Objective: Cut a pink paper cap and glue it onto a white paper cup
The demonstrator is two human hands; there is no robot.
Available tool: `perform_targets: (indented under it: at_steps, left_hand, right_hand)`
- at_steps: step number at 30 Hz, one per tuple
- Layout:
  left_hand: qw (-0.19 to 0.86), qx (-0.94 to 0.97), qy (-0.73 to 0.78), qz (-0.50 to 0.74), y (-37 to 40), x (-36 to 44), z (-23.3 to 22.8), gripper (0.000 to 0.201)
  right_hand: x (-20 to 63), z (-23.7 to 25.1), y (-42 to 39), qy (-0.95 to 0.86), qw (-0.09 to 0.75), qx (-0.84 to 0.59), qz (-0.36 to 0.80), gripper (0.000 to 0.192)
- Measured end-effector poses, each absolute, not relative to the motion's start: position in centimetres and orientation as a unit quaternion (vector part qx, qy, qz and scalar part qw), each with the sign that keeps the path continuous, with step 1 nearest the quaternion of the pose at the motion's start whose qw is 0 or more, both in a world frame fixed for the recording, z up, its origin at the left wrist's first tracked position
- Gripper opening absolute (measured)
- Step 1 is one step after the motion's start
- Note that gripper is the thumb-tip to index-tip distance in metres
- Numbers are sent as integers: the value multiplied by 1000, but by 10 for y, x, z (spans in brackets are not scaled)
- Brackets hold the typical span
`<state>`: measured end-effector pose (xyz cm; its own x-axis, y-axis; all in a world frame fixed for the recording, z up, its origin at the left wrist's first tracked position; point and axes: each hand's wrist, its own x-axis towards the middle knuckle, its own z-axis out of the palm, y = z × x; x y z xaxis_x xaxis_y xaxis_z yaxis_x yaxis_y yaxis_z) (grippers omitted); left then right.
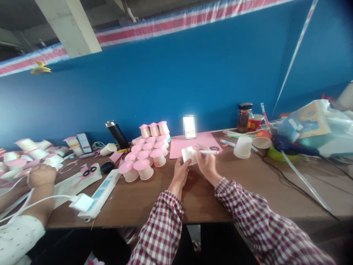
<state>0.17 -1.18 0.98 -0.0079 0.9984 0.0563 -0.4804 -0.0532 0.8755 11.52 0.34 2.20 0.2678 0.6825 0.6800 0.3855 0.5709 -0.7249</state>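
Observation:
My left hand (pixel 180 173) holds a small white paper cup (pixel 189 154) above the brown table (pixel 198 202). My right hand (pixel 206 162) grips a white marker pen (pixel 208 151), its tip close to the cup. Both sleeves are red-and-white checked. Just beyond the hands lies a pink paper sheet (pixel 193 141). To the left stands a cluster of several upturned cups with pink tops (pixel 146 154).
A co-worker's hand (pixel 41 175) rests at the left near scissors (pixel 89 170) and more pink-topped cups (pixel 30 147). A white power strip (pixel 103 191) lies near the front edge. A black flask (pixel 117 134), an upturned white cup (pixel 242 147), a jar (pixel 244 117), bags and cables fill the right.

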Motion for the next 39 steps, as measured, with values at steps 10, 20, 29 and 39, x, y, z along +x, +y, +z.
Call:
perform_targets:
  at_steps: [10, 20, 29, 39]
  left_hand:
    - [605, 363, 334, 624, -11, 3, 10, 39]
    - [603, 376, 329, 622, -11, 2, 8, 39]
    - [593, 376, 349, 621, -11, 2, 9, 40]
    - [628, 353, 287, 632, -10, -2, 11, 30]
  right_hand:
    - [114, 24, 1, -592, 660, -447, 120, 16]
    - [114, 25, 1, -594, 660, -445, 116, 16]
    - [114, 26, 1, -590, 664, -443, 121, 17]
    - [113, 26, 1, -575, 672, -446, 141, 16]
